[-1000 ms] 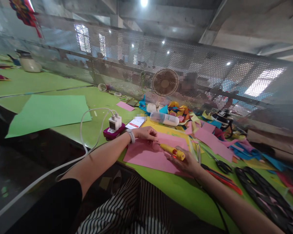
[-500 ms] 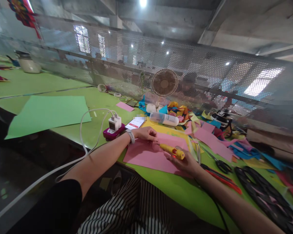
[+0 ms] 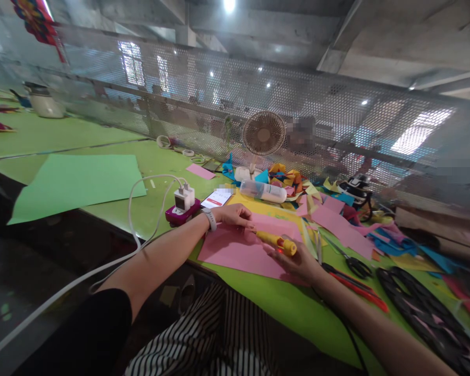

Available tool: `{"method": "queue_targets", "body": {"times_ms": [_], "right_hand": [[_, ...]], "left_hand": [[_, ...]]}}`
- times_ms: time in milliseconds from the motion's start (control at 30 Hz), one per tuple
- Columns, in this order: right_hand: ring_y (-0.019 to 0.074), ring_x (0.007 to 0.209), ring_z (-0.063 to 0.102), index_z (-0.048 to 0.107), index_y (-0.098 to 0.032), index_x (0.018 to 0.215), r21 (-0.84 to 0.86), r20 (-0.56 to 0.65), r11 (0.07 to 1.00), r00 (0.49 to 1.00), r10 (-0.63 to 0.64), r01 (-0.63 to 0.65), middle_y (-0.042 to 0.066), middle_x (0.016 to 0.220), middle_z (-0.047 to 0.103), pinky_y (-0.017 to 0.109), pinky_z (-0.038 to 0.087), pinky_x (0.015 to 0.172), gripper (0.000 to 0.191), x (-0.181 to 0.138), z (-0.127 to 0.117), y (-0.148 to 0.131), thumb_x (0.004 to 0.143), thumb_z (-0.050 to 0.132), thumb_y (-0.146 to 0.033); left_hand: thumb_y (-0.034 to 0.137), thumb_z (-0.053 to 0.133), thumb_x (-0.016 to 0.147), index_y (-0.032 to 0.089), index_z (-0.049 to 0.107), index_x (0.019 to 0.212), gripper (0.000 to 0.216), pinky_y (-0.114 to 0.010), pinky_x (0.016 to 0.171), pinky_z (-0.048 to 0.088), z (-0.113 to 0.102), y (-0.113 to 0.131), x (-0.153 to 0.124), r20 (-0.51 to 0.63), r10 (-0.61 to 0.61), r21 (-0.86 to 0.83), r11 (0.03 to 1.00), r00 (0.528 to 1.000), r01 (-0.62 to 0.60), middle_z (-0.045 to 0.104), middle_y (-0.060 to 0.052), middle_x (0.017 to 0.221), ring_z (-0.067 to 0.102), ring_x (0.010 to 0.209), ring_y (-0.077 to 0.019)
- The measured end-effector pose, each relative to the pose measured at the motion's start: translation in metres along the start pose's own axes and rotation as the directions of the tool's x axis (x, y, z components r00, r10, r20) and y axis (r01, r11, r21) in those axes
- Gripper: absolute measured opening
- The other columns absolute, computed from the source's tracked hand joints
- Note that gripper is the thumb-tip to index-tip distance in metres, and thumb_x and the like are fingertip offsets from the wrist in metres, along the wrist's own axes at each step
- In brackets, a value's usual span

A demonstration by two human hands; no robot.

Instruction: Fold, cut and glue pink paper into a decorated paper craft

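Note:
My right hand (image 3: 300,262) is wrapped round a yellow glue gun (image 3: 276,242) with a small red light glowing on it. The tool's tip points left, close to the fingertips of my left hand (image 3: 237,215). Thumb and fingers of the left hand are pinched together over a pink paper sheet (image 3: 235,250), seemingly on a small pink piece of paper (image 3: 251,236) there. The fingers partly hide that piece. A black cord (image 3: 352,339) runs down below my right forearm. Under the pink sheet lies a yellow sheet (image 3: 266,210).
Left of my hands are a phone (image 3: 218,197), chargers on a purple power strip (image 3: 183,211) and white cables. A bottle (image 3: 263,191) and a fan (image 3: 263,133) stand behind. To the right lie scissors (image 3: 356,266), a red-handled tool (image 3: 360,290), a black cut-out tray (image 3: 426,318) and paper scraps.

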State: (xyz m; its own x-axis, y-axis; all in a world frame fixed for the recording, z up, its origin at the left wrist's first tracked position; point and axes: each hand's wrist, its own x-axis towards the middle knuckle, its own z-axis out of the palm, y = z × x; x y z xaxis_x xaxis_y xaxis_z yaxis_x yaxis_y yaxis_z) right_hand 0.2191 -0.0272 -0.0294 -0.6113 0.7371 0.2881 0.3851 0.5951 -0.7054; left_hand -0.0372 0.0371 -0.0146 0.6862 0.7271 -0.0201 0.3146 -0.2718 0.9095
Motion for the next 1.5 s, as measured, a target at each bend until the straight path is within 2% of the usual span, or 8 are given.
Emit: {"method": "queue_targets", "body": {"times_ms": [300, 767, 933, 1100, 1200, 1333, 1433, 1500], "right_hand": [[0.0183, 0.062, 0.056, 0.061, -0.02, 0.095, 0.033, -0.001, 0.998, 0.998, 0.06, -0.06, 0.005, 0.073, 0.06, 0.025, 0.043, 0.047, 0.035, 0.0, 0.0, -0.009, 0.078, 0.054, -0.05], [0.0172, 0.063, 0.057, 0.056, -0.02, 0.086, 0.003, 0.013, 1.0, 1.0, 0.016, -0.016, 0.004, 0.075, 0.06, 0.025, 0.043, 0.052, 0.031, 0.0, -0.002, -0.007, 0.081, 0.051, -0.05], [0.0118, 0.052, 0.048, 0.047, -0.02, 0.078, -0.228, -0.017, 0.97, 0.996, -0.09, 0.084, -0.002, 0.062, 0.051, 0.024, 0.037, 0.05, 0.026, -0.001, -0.005, 0.002, 0.083, 0.053, -0.045], [0.0136, 0.055, 0.052, 0.047, -0.019, 0.084, -0.569, -0.157, 0.802, 0.934, -0.321, 0.18, 0.002, 0.069, 0.056, 0.024, 0.036, 0.051, 0.03, -0.008, -0.032, 0.004, 0.078, 0.059, -0.046], [0.0166, 0.061, 0.057, 0.049, -0.019, 0.091, -0.698, -0.188, 0.708, 0.926, -0.326, 0.108, 0.005, 0.076, 0.06, 0.026, 0.039, 0.055, 0.033, -0.021, -0.065, 0.003, 0.078, 0.057, -0.048], [0.0199, 0.069, 0.06, 0.052, -0.02, 0.089, -0.759, -0.311, 0.623, 0.946, -0.089, -0.191, 0.005, 0.08, 0.062, 0.028, 0.041, 0.06, 0.031, -0.057, -0.118, 0.024, 0.078, 0.053, -0.049], [0.0215, 0.065, 0.06, 0.055, -0.022, 0.087, -0.693, -0.463, 0.506, 0.855, 0.234, -0.514, 0.004, 0.079, 0.064, 0.028, 0.041, 0.054, 0.036, -0.099, -0.151, 0.055, 0.072, 0.055, -0.055], [0.0229, 0.065, 0.06, 0.057, -0.021, 0.082, -0.662, -0.493, 0.429, 0.788, 0.369, -0.615, 0.006, 0.077, 0.065, 0.029, 0.04, 0.053, 0.04, -0.127, -0.166, 0.075, 0.068, 0.055, -0.059]], "left_hand": [[0.041, 0.072, 0.066, 0.012, 0.066, 0.072, 0.03, -0.019, 0.05, 0.036, 0.0, 0.0, 0.001, 0.003, 0.002, 0.005, 1.0, 1.0, -0.002, 0.057, 0.002, 0.055, 0.049, 0.05, -0.0081], [0.044, 0.071, 0.066, 0.012, 0.065, 0.072, 0.033, -0.02, 0.051, 0.038, 0.0, -0.001, 0.001, 0.003, 0.003, 0.005, 1.0, 1.0, -0.003, 0.058, 0.001, 0.056, 0.05, 0.051, -0.0092], [0.043, 0.072, 0.065, 0.012, 0.064, 0.069, 0.032, -0.019, 0.05, 0.037, 0.0, 0.0, 0.0, -0.009, -0.004, 0.005, 1.0, 1.0, 0.004, 0.057, 0.002, 0.054, 0.049, 0.05, -0.0085], [0.046, 0.07, 0.067, 0.012, 0.062, 0.069, 0.035, -0.02, 0.049, 0.037, -0.002, -0.002, 0.0, 0.001, -0.02, 0.002, 1.0, 1.0, 0.02, 0.056, 0.001, 0.053, 0.05, 0.048, -0.009], [0.047, 0.067, 0.069, 0.011, 0.061, 0.068, 0.036, -0.02, 0.05, 0.037, -0.003, -0.003, 0.002, 0.003, -0.023, 0.002, 1.0, 1.0, 0.023, 0.057, 0.0, 0.056, 0.05, 0.05, -0.0095], [0.046, 0.066, 0.071, 0.012, 0.061, 0.07, 0.034, -0.02, 0.051, 0.037, -0.005, -0.001, 0.004, -0.003, -0.034, 0.0, 0.999, 0.999, 0.034, 0.057, 0.001, 0.057, 0.05, 0.051, -0.0095], [0.044, 0.067, 0.07, 0.012, 0.062, 0.071, 0.032, -0.02, 0.051, 0.037, -0.006, 0.001, 0.004, -0.009, -0.043, 0.003, 0.999, 0.999, 0.043, 0.058, 0.0, 0.057, 0.051, 0.051, -0.01], [0.043, 0.067, 0.07, 0.012, 0.063, 0.07, 0.031, -0.021, 0.052, 0.037, -0.005, 0.003, 0.004, -0.007, -0.045, 0.003, 0.999, 0.999, 0.045, 0.058, 0.0, 0.057, 0.051, 0.051, -0.0106]]}}
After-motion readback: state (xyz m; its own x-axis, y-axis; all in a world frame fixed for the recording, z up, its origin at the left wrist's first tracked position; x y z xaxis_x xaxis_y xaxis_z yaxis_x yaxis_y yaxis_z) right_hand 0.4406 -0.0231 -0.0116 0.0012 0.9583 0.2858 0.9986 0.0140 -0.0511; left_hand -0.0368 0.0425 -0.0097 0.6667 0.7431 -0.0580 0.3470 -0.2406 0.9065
